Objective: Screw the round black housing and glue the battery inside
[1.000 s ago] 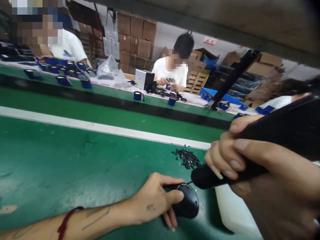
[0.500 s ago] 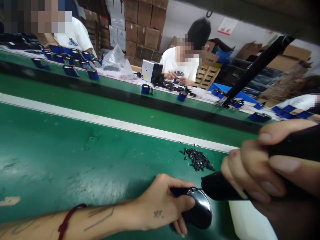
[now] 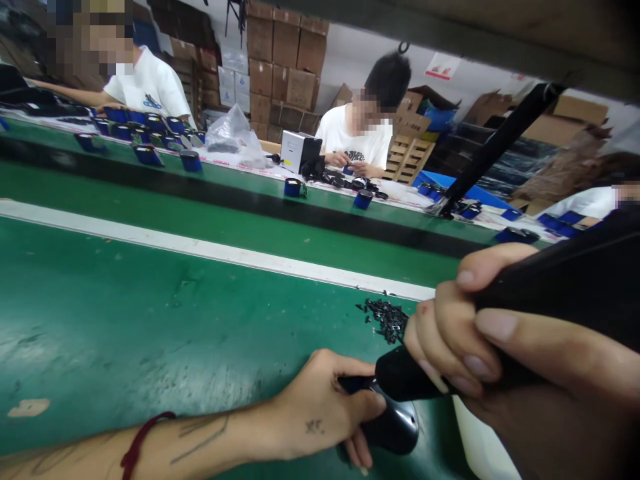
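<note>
My left hand (image 3: 327, 407) is closed on a glossy black rounded plastic housing (image 3: 400, 433), holding it down on the green table. A small hole shows near the housing's right edge. My right hand (image 3: 465, 340) wraps round a thick black electric screwdriver (image 3: 413, 375), which slants in from the right. Its nose meets the top of the housing beside my left thumb, and the tip itself is hidden. Behind the nose lies a pile of small black parts (image 3: 385, 319), partly covered by my right fingers.
A white strip (image 3: 200, 245) runs along the green table (image 3: 150, 320). Beyond it, blue-and-black round units (image 3: 293, 187) stand on the far side of a green belt. Co-workers (image 3: 355, 133) sit opposite. A pale container (image 3: 483, 440) is under my right hand.
My right hand has brought the screwdriver left and onto the housing; its nose was slightly apart before, with a thin bit showing. My left hand has barely moved.
</note>
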A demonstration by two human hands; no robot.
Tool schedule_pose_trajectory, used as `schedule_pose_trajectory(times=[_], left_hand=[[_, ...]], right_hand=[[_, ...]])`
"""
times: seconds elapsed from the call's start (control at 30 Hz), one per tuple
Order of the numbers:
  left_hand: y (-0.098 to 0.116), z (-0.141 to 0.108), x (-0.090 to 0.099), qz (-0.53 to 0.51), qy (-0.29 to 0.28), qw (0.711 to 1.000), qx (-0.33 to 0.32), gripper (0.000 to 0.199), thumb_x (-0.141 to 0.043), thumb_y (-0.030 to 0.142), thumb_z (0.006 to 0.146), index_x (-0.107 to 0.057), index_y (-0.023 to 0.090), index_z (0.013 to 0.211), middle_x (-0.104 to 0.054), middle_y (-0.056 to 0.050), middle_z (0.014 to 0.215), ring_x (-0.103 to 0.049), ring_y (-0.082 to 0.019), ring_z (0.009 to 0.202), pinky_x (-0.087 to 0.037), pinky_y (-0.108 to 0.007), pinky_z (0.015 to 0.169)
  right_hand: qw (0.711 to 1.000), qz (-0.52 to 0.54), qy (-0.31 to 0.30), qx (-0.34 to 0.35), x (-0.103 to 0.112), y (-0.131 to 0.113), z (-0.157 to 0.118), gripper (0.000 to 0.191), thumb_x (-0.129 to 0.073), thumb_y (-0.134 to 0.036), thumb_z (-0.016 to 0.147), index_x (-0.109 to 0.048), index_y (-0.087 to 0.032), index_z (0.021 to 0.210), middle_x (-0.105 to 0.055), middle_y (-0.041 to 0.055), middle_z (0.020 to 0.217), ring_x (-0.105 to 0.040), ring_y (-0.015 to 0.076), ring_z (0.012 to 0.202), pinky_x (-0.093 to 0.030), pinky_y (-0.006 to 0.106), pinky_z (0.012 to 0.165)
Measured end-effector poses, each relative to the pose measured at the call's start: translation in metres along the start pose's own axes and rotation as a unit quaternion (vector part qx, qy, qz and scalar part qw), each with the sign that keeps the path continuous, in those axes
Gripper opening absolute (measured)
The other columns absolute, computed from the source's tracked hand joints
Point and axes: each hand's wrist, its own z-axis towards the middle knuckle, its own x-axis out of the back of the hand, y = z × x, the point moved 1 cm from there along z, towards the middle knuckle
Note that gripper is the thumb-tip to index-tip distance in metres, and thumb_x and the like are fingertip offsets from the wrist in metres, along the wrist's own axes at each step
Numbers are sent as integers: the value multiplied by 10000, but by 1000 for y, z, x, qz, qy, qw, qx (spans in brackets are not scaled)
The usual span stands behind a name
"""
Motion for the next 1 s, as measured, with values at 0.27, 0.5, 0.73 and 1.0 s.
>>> schedule_pose_trajectory(times=[0.27,0.5,0.73,1.0], left_hand=[[3,-2,-1,12,3,1000,18,434,-622,407,826,-638,48,1070,-555,-7,472,-555,-110,400,-471,-197,418],[-4,-1,3,1,4,1000,11,566,-640,421,838,-560,70,1275,-587,-14,481,-573,-121,399,-479,-204,424],[-5,-2,2,0,12,1000,23,627,-649,397,835,-494,61,1341,-595,-14,478,-565,-117,389,-476,-202,423],[2,-2,1,13,3,1000,17,557,-633,400,847,-560,49,1274,-569,0,470,-556,-105,392,-474,-196,427]], right_hand=[[999,-24,-15,21,10,-11,-3,109,-635,-229,864,-584,-233,961,-470,-57,528,-436,87,425,-412,249,432],[996,-66,25,50,16,-16,-4,121,-667,-235,837,-584,-242,926,-472,-72,490,-428,79,392,-392,233,414],[997,-51,39,39,18,-11,-3,138,-657,-202,806,-596,-239,924,-445,-71,496,-420,77,402,-383,231,408],[999,-20,-14,40,29,-10,-3,139,-663,-238,851,-601,-228,975,-500,-68,518,-451,88,397,-410,250,407]])
